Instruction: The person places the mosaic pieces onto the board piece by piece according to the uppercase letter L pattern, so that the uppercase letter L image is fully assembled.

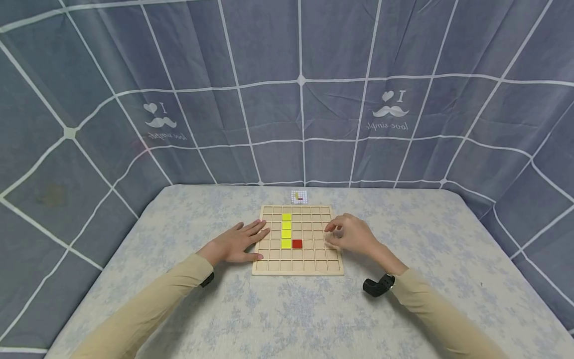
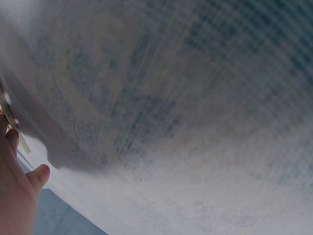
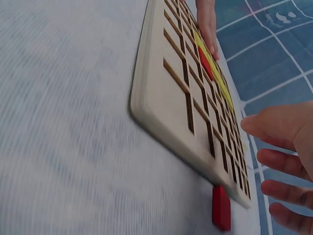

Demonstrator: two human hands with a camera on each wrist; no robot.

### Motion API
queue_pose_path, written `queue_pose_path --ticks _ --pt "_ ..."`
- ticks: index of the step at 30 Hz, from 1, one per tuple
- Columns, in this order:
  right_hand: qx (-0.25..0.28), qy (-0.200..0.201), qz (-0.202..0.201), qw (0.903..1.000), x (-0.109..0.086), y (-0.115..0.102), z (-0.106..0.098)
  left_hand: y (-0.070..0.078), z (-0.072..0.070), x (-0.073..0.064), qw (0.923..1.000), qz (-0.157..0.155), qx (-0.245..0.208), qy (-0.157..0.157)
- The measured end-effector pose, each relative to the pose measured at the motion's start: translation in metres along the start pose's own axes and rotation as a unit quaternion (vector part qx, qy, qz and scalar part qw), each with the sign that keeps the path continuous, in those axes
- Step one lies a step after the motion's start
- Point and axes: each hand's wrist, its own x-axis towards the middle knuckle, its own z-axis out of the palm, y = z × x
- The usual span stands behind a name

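A wooden grid board (image 1: 317, 267) lies on the table. Several yellow squares (image 1: 286, 230) form a column in its cells, and a red square (image 1: 297, 244) sits just right of the lowest one. My left hand (image 1: 239, 242) rests with spread, straight fingers over the board's left edge. Over the right edge, my right hand (image 1: 356, 234) hovers with loosely bent fingers. The right wrist view shows its thumb and fingers apart, nothing between them. There, a loose red block (image 3: 221, 208) stands by the board's edge below that hand; the head view hides it.
A small card (image 1: 299, 197) printed with a grid and a coloured L-shape lies behind the board. The table (image 1: 287, 314) has a pale blue-patterned cloth. Grey-blue curtains (image 1: 332, 109) with white lines surround its back and sides. A black band (image 1: 378, 285) is on the right wrist.
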Motion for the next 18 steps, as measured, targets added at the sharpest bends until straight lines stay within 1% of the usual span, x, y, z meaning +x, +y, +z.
queue_pose_path --ticks 3,6,12,18 --pt "-0.006 0.003 0.014 0.9999 -0.005 0.009 -0.004 0.0 0.0 0.0 1.0 -0.001 -0.002 0.0" --pt "0.002 0.006 0.035 0.9994 -0.01 0.018 -0.007 0.0 0.001 0.0 1.0 -0.002 -0.003 0.0" --pt "0.019 0.0 0.074 0.997 -0.021 0.034 -0.008 0.0 0.001 0.0 1.0 -0.002 -0.004 -0.002" --pt "0.016 -0.015 0.089 0.9958 -0.028 0.043 -0.009 0.0 0.001 0.0 1.0 0.0 -0.003 -0.004"
